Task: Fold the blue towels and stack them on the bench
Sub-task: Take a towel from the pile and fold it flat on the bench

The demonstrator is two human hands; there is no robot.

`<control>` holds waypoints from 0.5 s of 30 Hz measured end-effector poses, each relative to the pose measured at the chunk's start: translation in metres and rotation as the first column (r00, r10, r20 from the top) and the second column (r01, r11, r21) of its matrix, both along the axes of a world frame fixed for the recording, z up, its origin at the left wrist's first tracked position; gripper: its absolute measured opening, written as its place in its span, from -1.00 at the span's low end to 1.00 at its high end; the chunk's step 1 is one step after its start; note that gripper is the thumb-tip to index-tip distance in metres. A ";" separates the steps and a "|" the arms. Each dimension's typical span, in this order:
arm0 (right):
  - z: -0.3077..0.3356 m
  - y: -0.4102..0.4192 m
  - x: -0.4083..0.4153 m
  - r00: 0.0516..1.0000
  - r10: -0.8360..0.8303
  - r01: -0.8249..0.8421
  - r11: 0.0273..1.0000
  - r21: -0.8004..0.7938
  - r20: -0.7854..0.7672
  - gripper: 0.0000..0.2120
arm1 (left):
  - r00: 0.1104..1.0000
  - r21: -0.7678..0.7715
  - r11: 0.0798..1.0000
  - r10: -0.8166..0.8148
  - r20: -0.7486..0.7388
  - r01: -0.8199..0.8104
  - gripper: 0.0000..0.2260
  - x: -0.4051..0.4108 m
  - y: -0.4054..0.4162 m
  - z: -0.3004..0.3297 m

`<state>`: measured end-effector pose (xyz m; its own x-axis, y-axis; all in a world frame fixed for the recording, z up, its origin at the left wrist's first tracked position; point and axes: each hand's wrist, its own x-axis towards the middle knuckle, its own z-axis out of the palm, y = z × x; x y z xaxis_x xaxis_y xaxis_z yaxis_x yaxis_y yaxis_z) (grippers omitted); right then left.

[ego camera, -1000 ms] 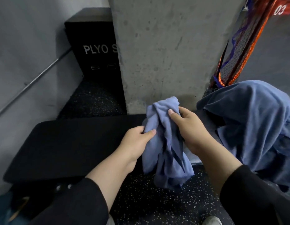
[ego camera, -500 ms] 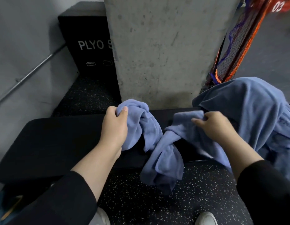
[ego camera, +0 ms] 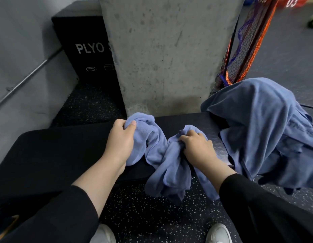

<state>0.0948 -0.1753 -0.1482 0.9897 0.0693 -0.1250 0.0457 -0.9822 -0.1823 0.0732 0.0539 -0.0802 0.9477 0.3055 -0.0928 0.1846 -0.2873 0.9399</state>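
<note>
Gripping one crumpled blue towel (ego camera: pixel 162 155) with both fists, the left hand (ego camera: pixel 121 139) and right hand (ego camera: pixel 197 148) hold it over the black bench's (ego camera: pixel 55 151) front edge, beside a heaped towel pile (ego camera: pixel 262 127).

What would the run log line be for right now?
step: spreading towel | left hand: grips blue towel | right hand: grips it | bench: no stack | towel pile: waiting
</note>
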 end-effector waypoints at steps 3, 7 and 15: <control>-0.001 -0.015 0.016 0.993 -0.111 0.099 0.972 0.212 0.045 -0.75 | 0.999 -0.005 0.999 0.035 0.017 -0.035 -0.82 0.001 0.003 0.000; 0.031 -0.057 0.034 0.938 -0.209 0.139 0.957 0.253 0.276 -0.64 | 0.989 -0.049 0.992 0.118 0.088 -0.114 -0.83 0.004 0.010 0.005; 0.039 -0.060 0.042 0.994 0.105 -0.107 0.992 0.070 0.026 -0.54 | 0.995 -0.077 0.996 0.060 0.081 -0.054 -0.84 0.004 0.002 0.009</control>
<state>0.1368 -0.2357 -0.1090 0.9788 0.1819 -0.0944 0.1537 -0.9562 -0.2491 0.0770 0.0555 -0.0710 0.9343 0.3544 -0.0390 0.1191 -0.2069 0.9711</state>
